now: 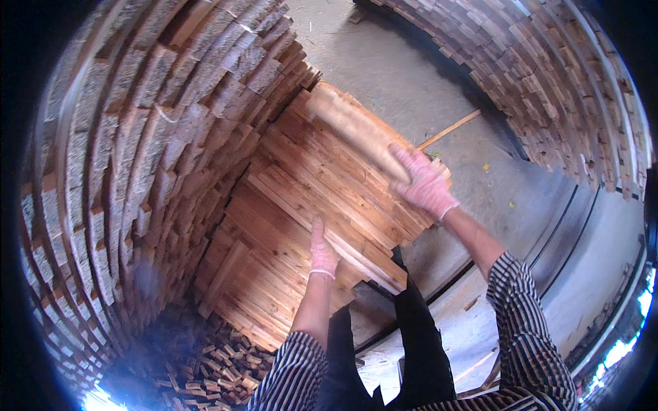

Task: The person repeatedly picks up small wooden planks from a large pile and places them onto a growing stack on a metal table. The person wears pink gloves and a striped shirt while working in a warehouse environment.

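Two arms in striped sleeves rise from the lower edge, both hands in pink gloves. The left hand (323,252) lies flat, fingers together, on the near edge of a low stack of reddish wooden slats (301,226), touching the top layer without gripping it. The right hand (425,183) is raised further out, over the stack's right edge, fingers curled around the near end of one pale wooden slat (356,127); the slat runs up and to the left over the stack's far corner and is blurred, so whether it touches the boards beneath cannot be told. The stack's slats lie in crossed layers, too many to count. Below the stack's near-left corner, loose short wood offcuts (205,373) litter the floor. To the left a tall wall of stacked timber (137,151) shows its cut grey ends. Right of the stack, one thin loose stick (449,129) lies on the bare concrete floor (404,68). A second wall of stacked timber (548,89) curves across the far right. No packages, labels or signs show.
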The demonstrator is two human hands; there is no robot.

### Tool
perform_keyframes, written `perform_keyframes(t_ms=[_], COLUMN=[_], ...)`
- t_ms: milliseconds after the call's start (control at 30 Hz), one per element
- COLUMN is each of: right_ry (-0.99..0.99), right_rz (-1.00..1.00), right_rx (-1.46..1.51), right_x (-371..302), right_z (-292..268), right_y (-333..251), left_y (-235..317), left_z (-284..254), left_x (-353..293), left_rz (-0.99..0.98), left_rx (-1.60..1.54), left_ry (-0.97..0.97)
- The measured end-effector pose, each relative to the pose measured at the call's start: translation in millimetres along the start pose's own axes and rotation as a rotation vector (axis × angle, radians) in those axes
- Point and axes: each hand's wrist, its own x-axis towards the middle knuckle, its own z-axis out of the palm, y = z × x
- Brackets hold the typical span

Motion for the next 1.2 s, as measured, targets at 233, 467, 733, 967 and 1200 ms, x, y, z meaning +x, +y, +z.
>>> perform_keyframes(t_ms=[233, 467, 733, 967, 1200], right_ry=[0.075, 0.199, -0.417, -0.341, -0.098], right_rz=[-0.007, -0.173, -0.085, -0.241, -0.726], right_rx=[0.045, -0.14, 0.399, -0.122, -0.58], right_x=[93, 32, -90, -31, 57], right_z=[26, 33, 97, 59, 92], right_y=[30, -60, -147, -167, -179], left_y=[-15, 15, 19, 128, 89], left_z=[9, 42, -14, -115, -239], left_x=[10, -27, -76, -201, -162], left_rz=[0.13, -0.084, 0.182, 0.006, 0.645], left_rx=[0.3, 0.043, 0.34, 1.265, 1.782], left_ry=[0.055, 0.064, 0.201, 0.453, 0.352])
